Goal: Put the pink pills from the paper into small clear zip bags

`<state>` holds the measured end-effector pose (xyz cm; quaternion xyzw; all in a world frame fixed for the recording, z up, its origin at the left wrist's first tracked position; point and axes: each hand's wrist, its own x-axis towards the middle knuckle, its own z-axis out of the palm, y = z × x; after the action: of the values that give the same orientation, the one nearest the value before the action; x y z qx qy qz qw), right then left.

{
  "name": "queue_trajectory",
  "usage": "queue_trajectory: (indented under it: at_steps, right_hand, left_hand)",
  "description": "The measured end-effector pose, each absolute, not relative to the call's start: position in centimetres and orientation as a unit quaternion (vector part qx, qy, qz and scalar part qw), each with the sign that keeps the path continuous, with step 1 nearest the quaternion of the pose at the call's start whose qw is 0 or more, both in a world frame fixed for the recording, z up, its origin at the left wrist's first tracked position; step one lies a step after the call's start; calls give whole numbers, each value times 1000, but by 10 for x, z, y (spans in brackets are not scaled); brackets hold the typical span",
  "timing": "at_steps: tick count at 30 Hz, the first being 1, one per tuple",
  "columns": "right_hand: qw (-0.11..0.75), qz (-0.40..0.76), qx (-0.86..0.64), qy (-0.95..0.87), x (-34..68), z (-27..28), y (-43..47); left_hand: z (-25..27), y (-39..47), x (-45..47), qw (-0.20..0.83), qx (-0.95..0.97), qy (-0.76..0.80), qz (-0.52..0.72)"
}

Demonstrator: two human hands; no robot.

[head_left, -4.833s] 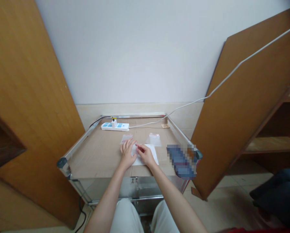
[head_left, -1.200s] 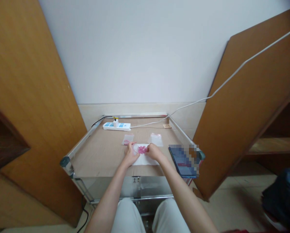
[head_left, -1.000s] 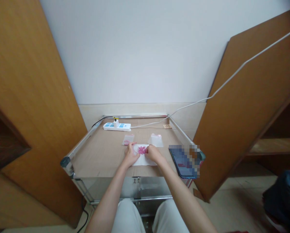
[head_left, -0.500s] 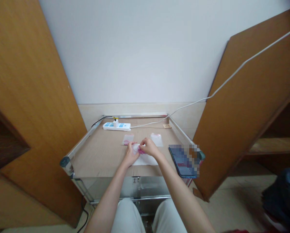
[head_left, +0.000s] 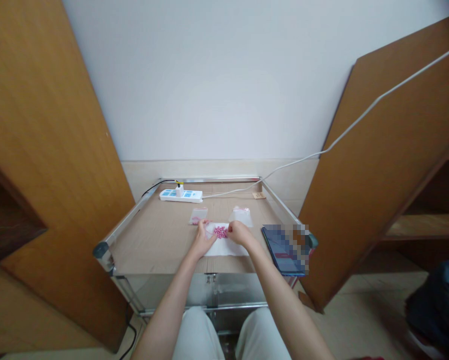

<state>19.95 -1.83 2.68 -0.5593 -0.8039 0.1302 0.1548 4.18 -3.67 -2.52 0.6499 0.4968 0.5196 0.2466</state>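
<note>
Small round pink beads (head_left: 220,232) lie in a loose pile on a white sheet (head_left: 226,248) at the table's near middle. At the pile's left, my left hand (head_left: 202,242) is closed on the edge of a small clear plastic bag (head_left: 209,229). My right hand (head_left: 239,233) is at the pile's right side with its fingertips pinched together. Whether a bead is between those fingers is too small to see. Just beyond the left hand lies another small clear bag (head_left: 198,216) with pink beads in it. A stack of clear bags (head_left: 241,216) lies beyond the right hand.
A power strip (head_left: 181,195) with a plug in it sits at the back left, its white cable running off right. At the right edge lies a phone or tablet (head_left: 284,250). Metal rails (head_left: 284,205) border the table. Dark clothing of a person shows at far right.
My right hand has moved right, from the bag's mouth to the right side of the beads, uncovering the pile. My left hand stays almost in place.
</note>
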Motion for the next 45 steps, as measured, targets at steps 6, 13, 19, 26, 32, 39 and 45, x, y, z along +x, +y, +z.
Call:
queue_trajectory:
  at_steps: [6, 13, 19, 26, 32, 39, 45]
  right_hand:
    - [127, 127, -570, -802, 200, 18, -21]
    - [119, 131, -587, -790, 199, 14, -21]
    - [141, 118, -584, -791, 199, 15, -23]
    - [227, 156, -556, -784, 201, 22, -20]
    - [441, 145, -454, -760, 186, 19, -26]
    - [477, 154, -365, -785, 167, 12, -37]
    - [477, 163, -386, -773, 182, 11, -24]
  left_hand:
    - [-26, -36, 42, 266, 642, 493, 524]
    - [-26, -36, 42, 294, 623, 489, 535]
    - [-26, -33, 38, 324, 604, 487, 541]
    - [-32, -32, 37, 324, 612, 478, 540]
    - [-40, -27, 38, 314, 625, 470, 539]
    - [-36, -29, 39, 299, 647, 457, 532]
    - [-38, -28, 39, 300, 631, 479, 531]
